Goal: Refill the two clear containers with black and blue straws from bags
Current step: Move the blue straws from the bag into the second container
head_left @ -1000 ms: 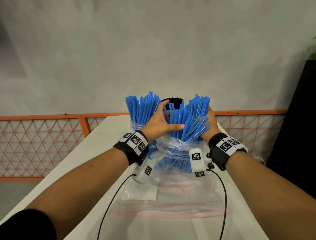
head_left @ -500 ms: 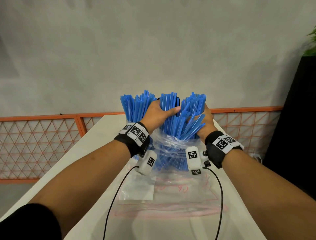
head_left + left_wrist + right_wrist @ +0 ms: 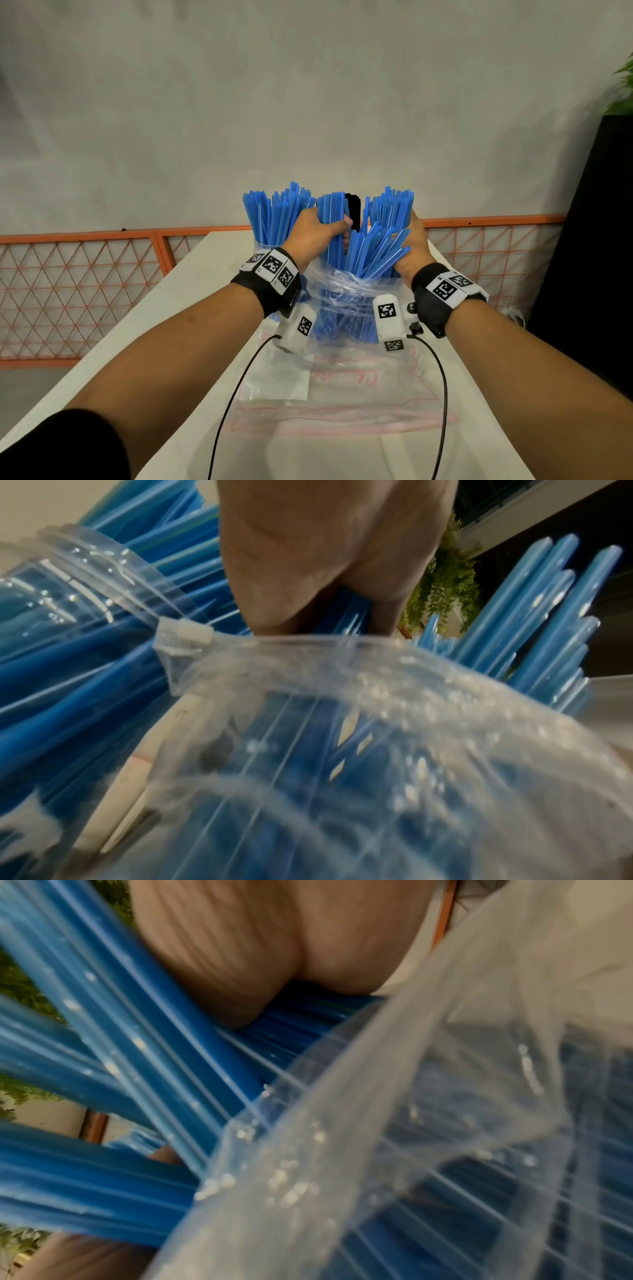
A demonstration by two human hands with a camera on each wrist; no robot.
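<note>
**Both hands deep in the blue straws**

Wrist views are mostly blur. The clear bag (image 3: 346,301) stands on the tabletop (image 3: 212,274), hiding the black straws (image 3: 352,210) mostly. Left hand (image 3: 313,233) is wrapped around an upright bunch of blue straws (image 3: 330,212); right hand (image 3: 409,250) clutches another, leaning right.

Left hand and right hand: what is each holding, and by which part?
The left hand grips a bunch of blue straws around its upper part, above the plastic bag. The right hand holds the splayed straws at the bag's mouth from the right.
</note>
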